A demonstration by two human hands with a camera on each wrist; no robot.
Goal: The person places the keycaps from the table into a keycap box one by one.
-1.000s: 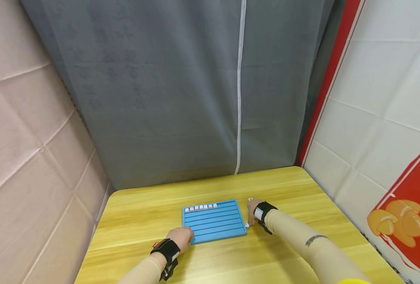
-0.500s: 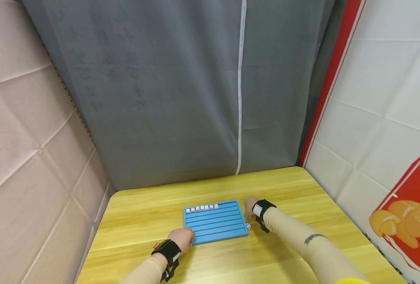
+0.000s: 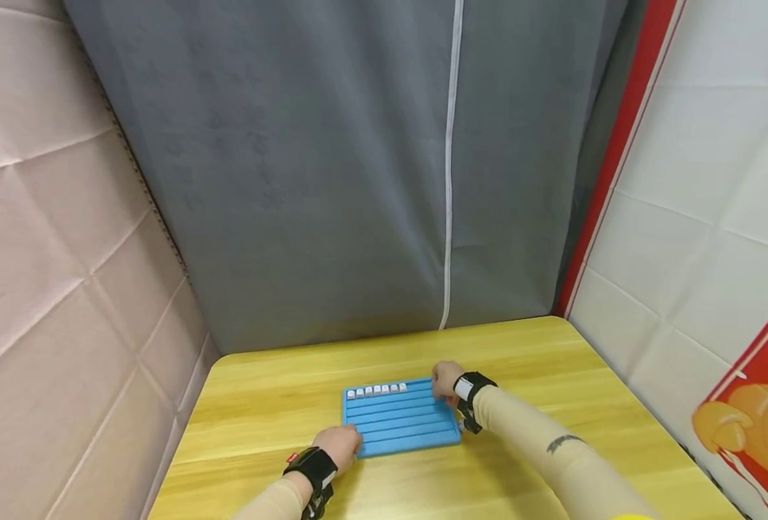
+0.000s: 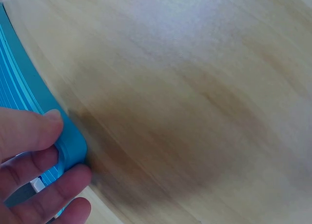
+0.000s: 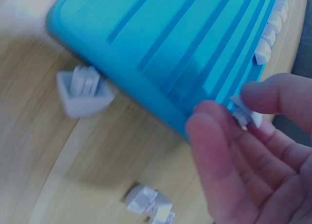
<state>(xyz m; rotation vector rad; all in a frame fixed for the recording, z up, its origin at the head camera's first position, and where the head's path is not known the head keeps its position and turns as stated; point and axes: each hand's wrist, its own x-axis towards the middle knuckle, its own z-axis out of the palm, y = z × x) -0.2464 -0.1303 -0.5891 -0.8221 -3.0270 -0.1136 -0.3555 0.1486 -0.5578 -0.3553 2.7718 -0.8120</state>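
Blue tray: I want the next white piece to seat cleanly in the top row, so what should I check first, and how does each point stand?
1. Left hand steadies the blue tray at its near left corner: ok.
2. Right hand pinches a white piece: ok.
3. Piece's orientation in the fingers: cannot tell.
4. Free space right of the row of pieces: ok.
5. Right hand over the tray's far right end: ok.
6. Spare pieces on the table: ok.
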